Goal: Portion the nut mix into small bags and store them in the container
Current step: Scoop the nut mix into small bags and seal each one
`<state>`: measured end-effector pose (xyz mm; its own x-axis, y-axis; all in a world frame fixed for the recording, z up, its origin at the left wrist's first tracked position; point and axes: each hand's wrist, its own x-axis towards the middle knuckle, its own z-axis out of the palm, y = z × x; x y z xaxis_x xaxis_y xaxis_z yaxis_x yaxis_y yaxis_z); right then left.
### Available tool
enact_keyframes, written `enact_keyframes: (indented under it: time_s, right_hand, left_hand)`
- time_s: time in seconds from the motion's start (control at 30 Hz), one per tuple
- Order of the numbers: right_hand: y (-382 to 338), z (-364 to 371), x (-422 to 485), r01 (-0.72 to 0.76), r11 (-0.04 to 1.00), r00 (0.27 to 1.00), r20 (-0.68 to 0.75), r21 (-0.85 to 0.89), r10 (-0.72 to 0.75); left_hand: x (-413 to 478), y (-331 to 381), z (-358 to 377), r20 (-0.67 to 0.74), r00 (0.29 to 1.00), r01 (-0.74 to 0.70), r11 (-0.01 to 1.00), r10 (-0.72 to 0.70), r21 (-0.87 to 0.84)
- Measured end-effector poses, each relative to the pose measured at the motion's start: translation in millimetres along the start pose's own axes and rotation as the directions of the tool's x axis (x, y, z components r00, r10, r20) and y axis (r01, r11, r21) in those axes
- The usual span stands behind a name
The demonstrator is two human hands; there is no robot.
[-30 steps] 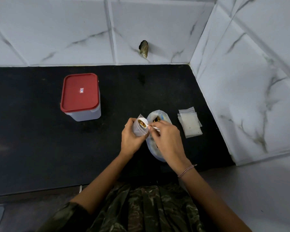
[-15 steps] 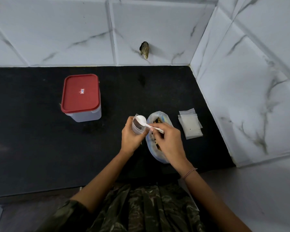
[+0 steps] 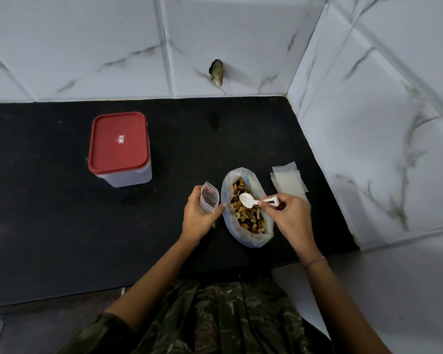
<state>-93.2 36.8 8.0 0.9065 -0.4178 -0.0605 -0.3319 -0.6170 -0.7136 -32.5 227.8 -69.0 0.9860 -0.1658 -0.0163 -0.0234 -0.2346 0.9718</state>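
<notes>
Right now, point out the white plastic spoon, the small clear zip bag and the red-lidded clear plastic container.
White plastic spoon (image 3: 246, 200): head view, on its bowl.
Small clear zip bag (image 3: 209, 200): head view, on its front panel.
Red-lidded clear plastic container (image 3: 118, 143): head view, on the lid's middle.

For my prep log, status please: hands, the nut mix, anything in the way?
Status: left grip holds small bag upright; right grip pinches spoon, empty, over nut mix. Lid on container, far left. Nothing between bag and mix.
</notes>
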Motion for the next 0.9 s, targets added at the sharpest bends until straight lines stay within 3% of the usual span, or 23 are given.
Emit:
enact_keyframes:
  time_s: [0.17,0.33,0.57,0.77,0.9]
  right_hand:
    - [-0.8,10.2,-1.8,0.042,0.988,0.986,0.163,-0.150,-0.017]
    - [-1.3,22.9,3.0,0.204,0.936,0.977,0.127,-0.286,-0.174]
    - [-1.2,21.5,19.6,0.201,0.949,0.980,0.038,-0.244,-0.198]
    - [-0.6,25.5,31.0,0.266,0.869,0.958,0.212,-0.416,-0.192]
    - [-4.5,30.3,31.1,0.293,0.832,0.952,0.220,-0.471,-0.210]
  left_hand:
    - [-0.4,-3.8,1.4,0.020,1.000,0.009,1.000,-0.009,0.006]
    - [-2.6,-1.1,2.9,0.045,0.999,0.021,1.000,-0.020,-0.011]
    - [-4.5,-9.8,3.0,0.041,0.999,0.012,1.000,-0.013,0.027]
    - [-7.7,-11.2,3.2,0.079,0.996,0.032,0.999,-0.035,0.038]
    - [-9.8,-12.3,2.7,0.110,0.993,0.041,0.993,-0.053,0.107]
